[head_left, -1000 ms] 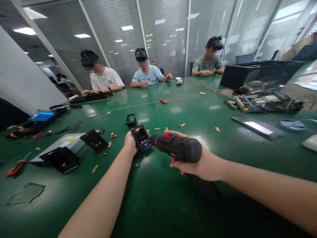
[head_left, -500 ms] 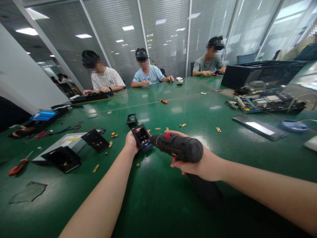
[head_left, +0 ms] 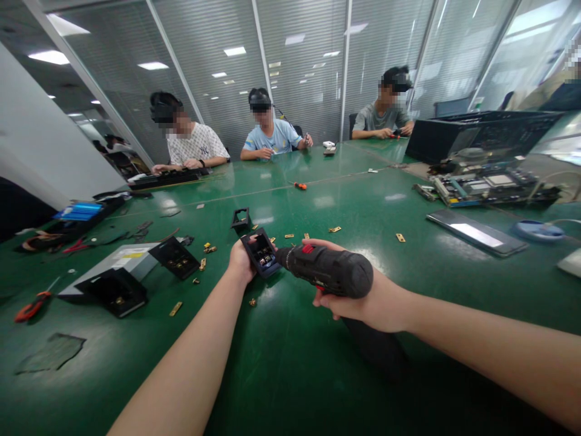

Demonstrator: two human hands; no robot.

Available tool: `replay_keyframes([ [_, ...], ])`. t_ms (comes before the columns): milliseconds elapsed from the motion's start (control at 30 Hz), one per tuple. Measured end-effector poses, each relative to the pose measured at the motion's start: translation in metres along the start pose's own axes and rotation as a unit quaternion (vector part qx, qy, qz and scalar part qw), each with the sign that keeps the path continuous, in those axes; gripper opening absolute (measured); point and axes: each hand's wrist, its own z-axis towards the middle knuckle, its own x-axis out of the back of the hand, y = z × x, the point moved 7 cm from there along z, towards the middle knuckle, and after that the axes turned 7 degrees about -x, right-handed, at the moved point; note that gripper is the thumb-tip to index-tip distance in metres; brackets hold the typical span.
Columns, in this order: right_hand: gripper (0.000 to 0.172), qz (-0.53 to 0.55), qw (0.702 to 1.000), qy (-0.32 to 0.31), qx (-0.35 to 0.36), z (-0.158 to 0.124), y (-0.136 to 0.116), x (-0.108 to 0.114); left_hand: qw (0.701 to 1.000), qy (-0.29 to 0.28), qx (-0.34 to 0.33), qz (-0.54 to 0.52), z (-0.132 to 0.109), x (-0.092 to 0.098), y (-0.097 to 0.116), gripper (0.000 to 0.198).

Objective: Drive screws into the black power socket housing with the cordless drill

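My left hand (head_left: pixel 239 262) grips a small black open-faced housing (head_left: pixel 260 252) with brass parts inside, tilted up just above the green table (head_left: pixel 290 363). My right hand (head_left: pixel 363 300) is wrapped around a black electric screwdriver (head_left: pixel 329 270) with a red switch. Its tip points left into the housing's open face. Small brass pieces (head_left: pixel 333 229) lie scattered on the table around both hands.
Two more black housings (head_left: pixel 175 257) (head_left: pixel 113 292) and a grey metal box (head_left: pixel 124 257) lie to the left, with a red-handled tool (head_left: pixel 29 306). A small black frame (head_left: pixel 240 219) sits behind. A circuit board (head_left: pixel 488 184) and black case (head_left: pixel 476 133) are at right. Three people sit across the table.
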Motion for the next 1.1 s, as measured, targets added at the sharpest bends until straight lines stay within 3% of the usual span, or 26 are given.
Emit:
replay_keyframes([
  [700, 0.087, -0.013, 1.000, -0.013, -0.010, 0.000, 0.005, 0.000, 1.000, -0.004, -0.008, -0.021, -0.003, -0.001, 0.002, 0.032],
  [1100, 0.093, -0.003, 0.998, -0.003, -0.058, 0.000, 0.013, -0.002, 1.000, 0.000, -0.003, -0.016, -0.005, 0.002, 0.002, 0.027],
])
